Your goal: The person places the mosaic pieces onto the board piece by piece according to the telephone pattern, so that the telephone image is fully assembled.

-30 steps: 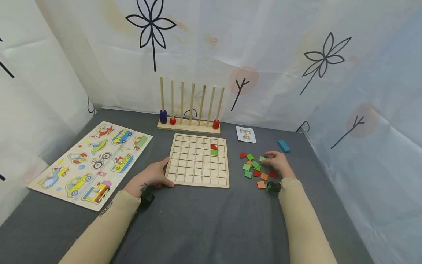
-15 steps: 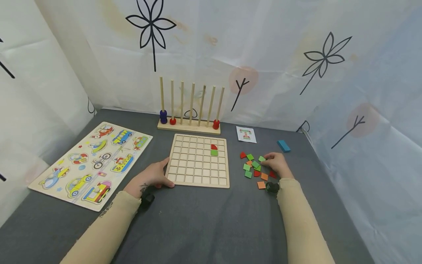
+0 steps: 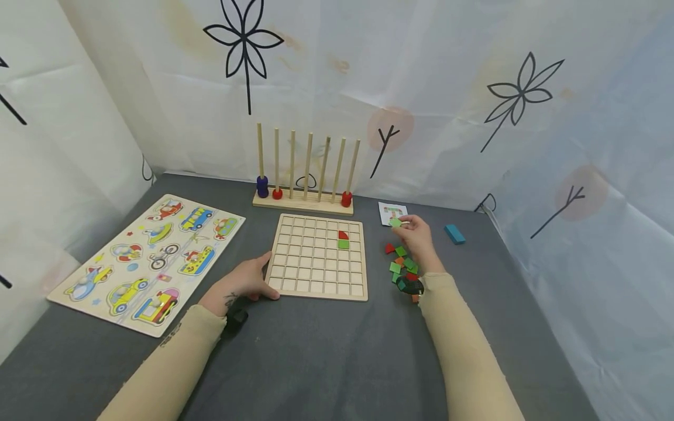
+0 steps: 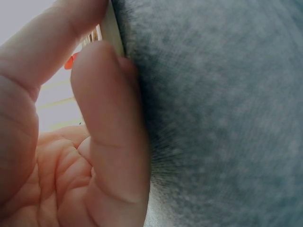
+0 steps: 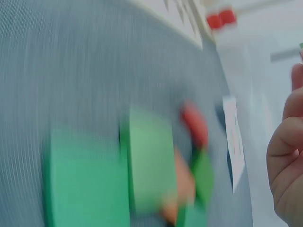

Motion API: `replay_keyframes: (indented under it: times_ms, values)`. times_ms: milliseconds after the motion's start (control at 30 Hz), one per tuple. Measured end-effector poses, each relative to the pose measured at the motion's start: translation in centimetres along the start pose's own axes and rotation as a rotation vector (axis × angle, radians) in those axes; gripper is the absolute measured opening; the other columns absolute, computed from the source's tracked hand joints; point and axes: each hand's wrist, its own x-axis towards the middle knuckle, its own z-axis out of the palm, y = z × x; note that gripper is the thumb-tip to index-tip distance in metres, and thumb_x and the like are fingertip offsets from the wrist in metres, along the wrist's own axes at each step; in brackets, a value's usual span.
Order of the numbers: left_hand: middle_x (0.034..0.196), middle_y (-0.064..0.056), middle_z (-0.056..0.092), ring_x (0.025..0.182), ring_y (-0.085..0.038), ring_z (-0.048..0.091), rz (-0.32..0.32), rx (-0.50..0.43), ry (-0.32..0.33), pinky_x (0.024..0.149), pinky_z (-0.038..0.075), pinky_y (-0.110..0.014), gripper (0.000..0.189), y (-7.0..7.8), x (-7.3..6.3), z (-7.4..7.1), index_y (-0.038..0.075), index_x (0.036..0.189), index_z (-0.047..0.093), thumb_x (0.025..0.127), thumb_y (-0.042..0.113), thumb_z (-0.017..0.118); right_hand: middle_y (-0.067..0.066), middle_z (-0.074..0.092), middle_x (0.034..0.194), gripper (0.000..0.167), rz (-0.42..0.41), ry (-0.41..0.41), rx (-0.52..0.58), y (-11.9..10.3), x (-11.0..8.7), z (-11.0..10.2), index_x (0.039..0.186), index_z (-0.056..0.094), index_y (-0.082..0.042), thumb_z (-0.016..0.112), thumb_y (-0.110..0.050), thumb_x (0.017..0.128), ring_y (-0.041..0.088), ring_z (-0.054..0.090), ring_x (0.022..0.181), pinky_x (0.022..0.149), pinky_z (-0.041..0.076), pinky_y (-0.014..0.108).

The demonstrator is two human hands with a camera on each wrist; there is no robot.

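My right hand (image 3: 417,238) pinches a light green square tile (image 3: 395,223) between its fingertips, raised over the near edge of a small white pattern card (image 3: 387,213). My left hand (image 3: 246,279) rests against the left edge and near left corner of a wooden grid board (image 3: 316,287), thumb and forefinger spread. In the left wrist view its fingertips touch the board's edge (image 4: 111,30). Two pieces sit in the grid: a red quarter-round piece (image 3: 343,235) and, just below it, a green tile (image 3: 343,244). Loose tiles (image 3: 408,264) in green, red and orange lie right of the board, partly hidden by my right wrist.
A vehicle puzzle board (image 3: 131,266) lies at the left. Behind the grid board stands a wooden peg rack (image 3: 302,203) with purple and red beads. A blue block (image 3: 454,234) lies at the right. White printed curtains (image 3: 437,76) enclose the grey tabletop (image 3: 326,362).
My right hand has lifted the light green tile from the right side of the pile and carried it left and away from me, towards the card. The left hand stays at the board.
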Motion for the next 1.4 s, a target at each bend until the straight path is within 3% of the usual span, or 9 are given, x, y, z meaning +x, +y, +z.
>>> replay_keyframes:
  times_ms: [133,333,467,633,767,1033,1400]
  values:
    - [0.068,-0.009,0.052,0.050,-0.017,0.052,-0.004,0.003,0.002,0.050,0.043,-0.028,0.113,0.0,0.0,0.0,0.005,0.149,0.011,0.065,0.024,0.084,-0.008,0.051,0.065,0.026,-0.013,-0.030,0.111,-0.8,0.5,2.9,0.107,0.055,-0.007,0.062,0.000,0.083,0.006,0.034,0.046,0.046,0.029,0.023]
    - [0.067,-0.008,0.050,0.050,-0.017,0.052,-0.009,0.004,0.007,0.050,0.044,-0.028,0.113,0.0,0.0,0.0,0.005,0.149,0.011,0.065,0.024,0.084,-0.007,0.056,0.069,0.039,-0.033,-0.135,0.078,-1.1,1.2,6.6,0.123,0.055,0.000,0.062,-0.003,0.085,0.007,0.035,0.047,0.050,0.028,0.028]
    - [0.063,-0.007,0.049,0.049,-0.017,0.051,-0.003,0.002,0.009,0.050,0.044,-0.029,0.113,0.0,0.0,0.0,0.005,0.149,0.010,0.066,0.023,0.084,-0.004,0.058,0.075,0.038,-0.013,-0.185,-0.005,-1.1,1.4,8.5,0.123,0.056,-0.003,0.064,-0.006,0.085,0.011,0.039,0.053,0.054,0.032,0.030]
    - [0.059,-0.006,0.049,0.047,-0.017,0.050,-0.001,-0.005,0.011,0.049,0.043,-0.029,0.113,0.1,-0.1,-0.1,0.005,0.149,0.010,0.065,0.023,0.084,0.009,0.061,0.090,0.035,-0.025,-0.199,-0.182,-0.9,1.6,10.2,0.118,0.057,-0.004,0.066,-0.008,0.084,0.018,0.054,0.073,0.066,0.043,0.032]
    - [0.059,-0.005,0.049,0.047,-0.016,0.050,-0.001,-0.006,0.008,0.050,0.044,-0.028,0.113,0.0,-0.1,-0.1,0.005,0.149,0.010,0.065,0.023,0.084,0.015,0.063,0.098,0.034,-0.017,-0.199,-0.322,-0.9,1.8,11.0,0.114,0.060,-0.003,0.069,-0.010,0.082,0.023,0.060,0.085,0.074,0.046,0.034]
    - [0.058,-0.005,0.049,0.046,-0.015,0.050,-0.011,0.000,0.005,0.049,0.043,-0.028,0.112,0.0,-0.1,-0.1,0.005,0.149,0.011,0.065,0.024,0.084,0.012,0.061,0.103,0.034,-0.033,-0.193,-0.530,-1.2,1.5,12.1,0.111,0.064,-0.005,0.072,-0.015,0.080,0.023,0.055,0.081,0.068,0.044,0.032]
    - [0.057,-0.004,0.048,0.046,-0.016,0.050,-0.019,-0.004,0.008,0.049,0.043,-0.028,0.113,-0.1,0.1,0.0,0.007,0.149,0.011,0.065,0.024,0.084,0.006,0.063,0.114,0.035,-0.033,-0.176,-0.702,-1.0,1.5,13.0,0.114,0.066,-0.012,0.071,-0.022,0.082,0.025,0.057,0.104,0.085,0.045,0.041]
